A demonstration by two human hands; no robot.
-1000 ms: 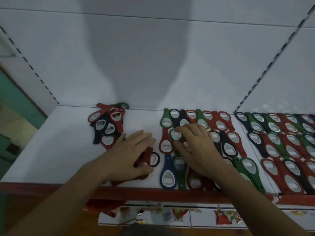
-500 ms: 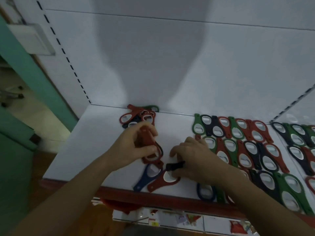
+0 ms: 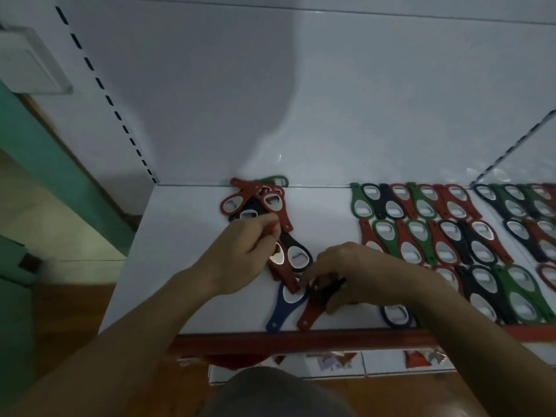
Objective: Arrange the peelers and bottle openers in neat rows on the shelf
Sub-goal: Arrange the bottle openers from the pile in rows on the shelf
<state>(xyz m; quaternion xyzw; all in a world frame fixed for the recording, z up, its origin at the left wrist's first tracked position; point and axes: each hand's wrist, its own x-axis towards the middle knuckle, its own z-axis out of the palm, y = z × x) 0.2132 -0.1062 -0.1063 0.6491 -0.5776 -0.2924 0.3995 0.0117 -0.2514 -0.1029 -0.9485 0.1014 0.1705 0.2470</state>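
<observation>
Both forearms reach in bare, the left from the lower left corner, the right from the lower right, angling toward each other. Left hand (image 3: 243, 254) sits knuckles up, fingers curled, gripping a small stack of openers (image 3: 290, 261). Right hand (image 3: 353, 273) lies close beside it, wrist low, fingertips tucked under, pinching a black opener (image 3: 327, 288). The two hands are almost touching.
</observation>
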